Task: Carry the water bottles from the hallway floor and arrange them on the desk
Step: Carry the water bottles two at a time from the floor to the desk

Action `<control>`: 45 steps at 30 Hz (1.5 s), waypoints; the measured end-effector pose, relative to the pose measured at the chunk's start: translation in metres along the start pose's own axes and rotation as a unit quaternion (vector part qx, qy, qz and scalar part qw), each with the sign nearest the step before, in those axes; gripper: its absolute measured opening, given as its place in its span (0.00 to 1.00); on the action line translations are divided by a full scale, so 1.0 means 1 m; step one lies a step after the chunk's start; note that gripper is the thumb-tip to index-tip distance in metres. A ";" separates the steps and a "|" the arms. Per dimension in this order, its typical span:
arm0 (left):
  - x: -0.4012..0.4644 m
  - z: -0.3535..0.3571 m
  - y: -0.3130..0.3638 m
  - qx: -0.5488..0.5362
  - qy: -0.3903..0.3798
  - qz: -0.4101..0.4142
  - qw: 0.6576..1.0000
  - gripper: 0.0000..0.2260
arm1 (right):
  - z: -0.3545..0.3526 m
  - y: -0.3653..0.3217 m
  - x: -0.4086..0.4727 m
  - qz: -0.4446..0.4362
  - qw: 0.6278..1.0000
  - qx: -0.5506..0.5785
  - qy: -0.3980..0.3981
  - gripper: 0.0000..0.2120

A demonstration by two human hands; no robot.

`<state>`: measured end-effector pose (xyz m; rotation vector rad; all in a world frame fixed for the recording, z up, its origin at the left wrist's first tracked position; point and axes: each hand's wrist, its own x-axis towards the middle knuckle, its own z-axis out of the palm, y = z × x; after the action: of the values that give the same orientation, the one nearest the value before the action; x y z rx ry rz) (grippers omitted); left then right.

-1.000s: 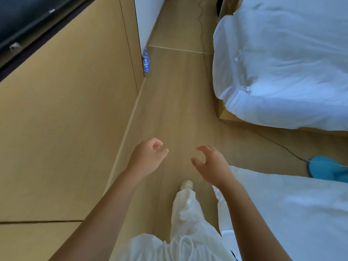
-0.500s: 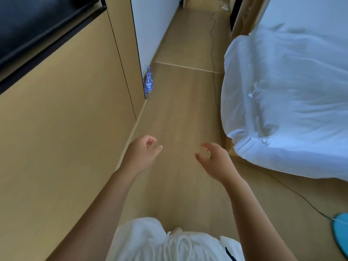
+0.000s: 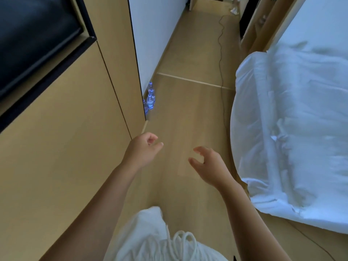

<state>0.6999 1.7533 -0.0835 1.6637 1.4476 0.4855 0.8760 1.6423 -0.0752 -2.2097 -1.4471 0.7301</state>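
The small clear plastic water bottles with pale caps and blue-white labels (image 3: 150,99) stand upright in a tight cluster on the light wooden hallway floor (image 3: 188,113), in the far left part of the passage, right against the foot of the white wall (image 3: 150,34) where it meets the corner of the tan wooden cabinet (image 3: 66,138). At least three show; part of the cluster is hidden behind the cabinet edge, so the count is uncertain.

Both hands are held out in the near middle, well apart from the bottles and holding nothing. The left hand (image 3: 143,149) has its fingers (image 3: 151,137) loosely curled inward with the thumb pointing forward. The right hand (image 3: 209,166) has its fingers (image 3: 199,149) apart and hooked, thumb separated below them.

The bottles appear full, so each is likely moderately heavy for its size, with thin walls that dent under a hard squeeze and a smooth surface that may slip. The labelled middle of the body looks the surest place to wrap a hand; the neck under the cap would serve for carrying two in one hand. A thin dark cable (image 3: 221,53) trails along the floor on the right beside the bed with rumpled white linen (image 3: 291,119), clear of the bottles.
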 end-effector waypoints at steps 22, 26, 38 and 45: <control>0.434 0.064 0.132 -0.023 0.000 -0.079 0.997 0.15 | -0.125 0.037 0.482 -0.023 0.999 -0.004 -0.036 0.25; 0.495 0.067 0.152 -0.036 0.015 -0.123 0.992 0.15 | -0.144 0.034 0.560 -0.034 0.997 -0.003 -0.062 0.25; 0.682 0.095 0.135 -0.075 0.040 -0.259 0.962 0.12 | -0.132 0.020 0.790 -0.078 0.984 -0.045 -0.155 0.25; 0.802 0.080 0.120 -0.057 0.018 -0.313 0.948 0.18 | -0.100 -0.007 0.905 -0.084 0.958 -0.063 -0.267 0.26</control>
<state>1.0351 2.4827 -0.2227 1.0247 1.8298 0.2311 1.2295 2.4751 -0.1794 -2.0303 -1.9535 1.2747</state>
